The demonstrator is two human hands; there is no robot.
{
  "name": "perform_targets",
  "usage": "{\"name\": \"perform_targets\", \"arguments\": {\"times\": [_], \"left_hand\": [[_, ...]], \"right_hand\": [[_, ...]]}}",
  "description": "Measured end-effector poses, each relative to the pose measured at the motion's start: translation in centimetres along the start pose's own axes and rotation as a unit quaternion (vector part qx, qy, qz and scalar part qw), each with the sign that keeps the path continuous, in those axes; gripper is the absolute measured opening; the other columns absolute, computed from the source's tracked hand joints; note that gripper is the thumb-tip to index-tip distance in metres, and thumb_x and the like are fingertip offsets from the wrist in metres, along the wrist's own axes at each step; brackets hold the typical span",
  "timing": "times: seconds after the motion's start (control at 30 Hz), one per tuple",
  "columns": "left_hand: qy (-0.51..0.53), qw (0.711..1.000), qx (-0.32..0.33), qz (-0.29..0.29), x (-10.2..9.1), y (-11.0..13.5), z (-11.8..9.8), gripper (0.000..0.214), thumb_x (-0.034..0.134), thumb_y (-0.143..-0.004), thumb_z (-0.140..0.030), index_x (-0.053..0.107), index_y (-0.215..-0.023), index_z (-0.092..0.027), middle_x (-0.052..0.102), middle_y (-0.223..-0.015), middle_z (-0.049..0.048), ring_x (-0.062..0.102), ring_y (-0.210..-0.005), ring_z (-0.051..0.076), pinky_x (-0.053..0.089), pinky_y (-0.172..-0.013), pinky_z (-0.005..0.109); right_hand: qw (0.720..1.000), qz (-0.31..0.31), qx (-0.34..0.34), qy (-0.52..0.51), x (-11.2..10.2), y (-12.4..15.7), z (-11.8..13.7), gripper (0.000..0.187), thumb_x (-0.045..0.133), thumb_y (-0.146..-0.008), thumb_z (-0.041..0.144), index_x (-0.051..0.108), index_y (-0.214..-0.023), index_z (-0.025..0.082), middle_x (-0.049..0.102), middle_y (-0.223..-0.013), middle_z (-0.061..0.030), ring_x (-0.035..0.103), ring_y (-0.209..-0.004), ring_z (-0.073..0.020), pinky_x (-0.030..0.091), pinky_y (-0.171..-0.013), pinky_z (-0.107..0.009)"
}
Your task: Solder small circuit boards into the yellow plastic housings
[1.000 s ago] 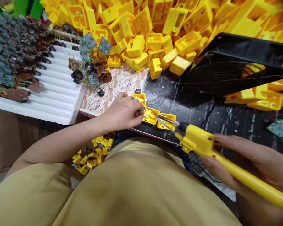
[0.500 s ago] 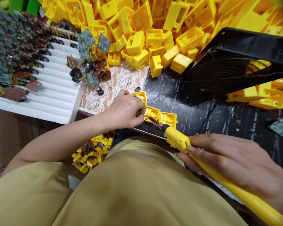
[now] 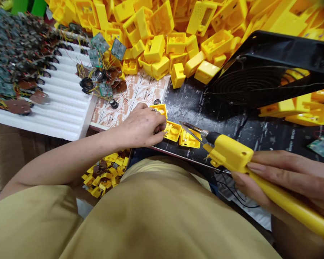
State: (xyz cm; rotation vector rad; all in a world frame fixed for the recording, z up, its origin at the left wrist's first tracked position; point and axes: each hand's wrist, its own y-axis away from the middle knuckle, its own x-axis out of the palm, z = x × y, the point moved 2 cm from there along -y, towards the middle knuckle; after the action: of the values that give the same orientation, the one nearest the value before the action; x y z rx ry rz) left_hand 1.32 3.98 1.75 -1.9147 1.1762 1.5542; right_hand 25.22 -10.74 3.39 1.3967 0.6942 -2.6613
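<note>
My left hand (image 3: 143, 126) rests at the table's front edge, fingers curled and the tips at the left side of an open yellow plastic casing (image 3: 173, 131). The hand partly covers another casing (image 3: 162, 109) behind it. A third open casing (image 3: 190, 139) lies on the right, slightly askew. In my right hand (image 3: 288, 176) is a yellow soldering iron (image 3: 230, 153), gripped at the handle. Its metal tip points left and hangs over the right-hand casing; whether it touches is unclear.
A heap of yellow casings (image 3: 153, 48) fills the back. A black fan (image 3: 259, 79) stands right. Circuit boards with wires and small speakers (image 3: 18, 61) cover white foam (image 3: 72, 122) at left. A box of yellow parts (image 3: 105, 176) sits below the table. A small round speaker (image 3: 113, 103) lies nearby.
The soldering iron in my right hand has drawn back to the right, its tip leaving the middle casing. The right-hand casing has shifted slightly and turned. My left hand has hardly moved.
</note>
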Motion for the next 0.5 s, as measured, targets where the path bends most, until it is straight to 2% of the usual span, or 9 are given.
{"name": "perform_targets", "arguments": {"times": [0.1,0.17,0.3,0.4,0.5], "left_hand": [[0.032,0.999,0.030,-0.010,0.0,0.6,0.4,0.021,0.048,-0.090,-0.030,0.064,-0.090,-0.016,0.069,-0.082,0.0037,0.059,-0.078,0.018,0.039,-0.084,0.035],[0.039,0.998,0.032,-0.031,0.3,0.8,0.8,0.024,0.043,-0.094,-0.026,0.064,-0.091,-0.016,0.069,-0.083,0.0047,0.060,-0.080,0.018,0.040,-0.084,0.034],[0.021,0.995,0.049,-0.089,1.0,1.2,1.3,0.027,0.042,-0.096,-0.024,0.069,-0.095,-0.018,0.072,-0.090,0.0053,0.062,-0.084,0.018,0.039,-0.092,0.038],[-0.027,0.990,0.068,-0.122,1.4,1.4,1.2,0.027,0.045,-0.096,-0.024,0.072,-0.100,-0.020,0.071,-0.098,0.0071,0.062,-0.092,0.021,0.038,-0.092,0.039],[-0.065,0.985,0.074,-0.144,1.5,1.5,1.1,0.028,0.046,-0.093,-0.017,0.073,-0.100,-0.021,0.071,-0.094,0.0067,0.061,-0.089,0.021,0.038,-0.090,0.040]], "right_hand": [[0.998,-0.027,0.028,-0.039,0.5,0.4,-0.6,0.040,0.068,-0.085,0.034,0.055,-0.124,0.036,0.071,-0.087,0.0010,0.068,-0.060,-0.0189,0.058,-0.046,-0.028],[0.999,-0.032,0.028,-0.027,0.9,0.6,-1.0,0.050,0.068,-0.085,0.038,0.050,-0.131,0.039,0.072,-0.091,0.0017,0.068,-0.060,-0.0199,0.059,-0.046,-0.030],[0.998,-0.042,0.042,0.026,1.5,0.7,-1.4,0.048,0.065,-0.088,0.041,0.050,-0.133,0.036,0.072,-0.095,-0.0004,0.069,-0.062,-0.0222,0.058,-0.046,-0.032],[0.998,-0.043,0.025,0.032,1.5,0.5,-0.7,0.047,0.064,-0.089,0.038,0.051,-0.133,0.034,0.073,-0.095,-0.0008,0.069,-0.060,-0.0205,0.056,-0.046,-0.030],[0.997,-0.045,0.061,0.025,1.6,0.6,0.1,0.043,0.062,-0.091,0.034,0.053,-0.132,0.032,0.073,-0.097,-0.0021,0.071,-0.070,-0.0215,0.057,-0.057,-0.031]]}}
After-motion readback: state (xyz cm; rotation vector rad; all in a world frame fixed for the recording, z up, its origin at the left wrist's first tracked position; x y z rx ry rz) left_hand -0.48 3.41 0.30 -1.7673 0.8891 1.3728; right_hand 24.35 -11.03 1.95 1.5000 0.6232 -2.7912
